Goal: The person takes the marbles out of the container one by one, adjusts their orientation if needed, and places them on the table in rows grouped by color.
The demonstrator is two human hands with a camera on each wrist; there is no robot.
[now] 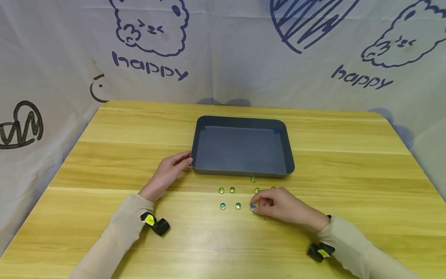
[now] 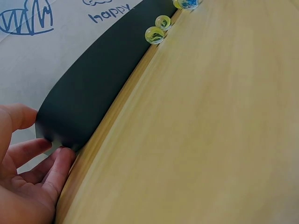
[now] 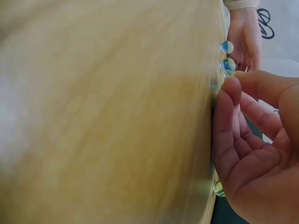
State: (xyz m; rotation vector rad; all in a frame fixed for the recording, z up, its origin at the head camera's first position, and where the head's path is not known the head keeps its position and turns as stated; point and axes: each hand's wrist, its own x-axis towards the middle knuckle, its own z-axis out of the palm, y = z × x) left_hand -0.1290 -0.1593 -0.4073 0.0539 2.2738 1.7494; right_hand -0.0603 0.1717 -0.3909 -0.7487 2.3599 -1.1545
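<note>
My right hand (image 1: 280, 205) is low over the table, its thumb and forefinger tips pinching a blue marble (image 1: 253, 207). To its left in the same row lie two clear marbles with blue-green swirls (image 1: 238, 206). In the right wrist view the fingertips (image 3: 232, 85) hide most of the held marble. My left hand (image 1: 168, 172) rests against the near left corner of a dark grey tray (image 1: 240, 172), its fingers nearly straight in the left wrist view. Inside the tray, a blue marble (image 1: 276, 131) sits at the far right corner and a dark one (image 1: 203, 128) at the far left.
Several yellow-green marbles (image 1: 232, 190) form a row between the tray and the blue-green ones. Another yellow-green marble (image 1: 253, 179) lies close to the tray's near wall. Behind the wooden table (image 1: 348, 162) hangs a white cloth (image 1: 237, 58) with drawings.
</note>
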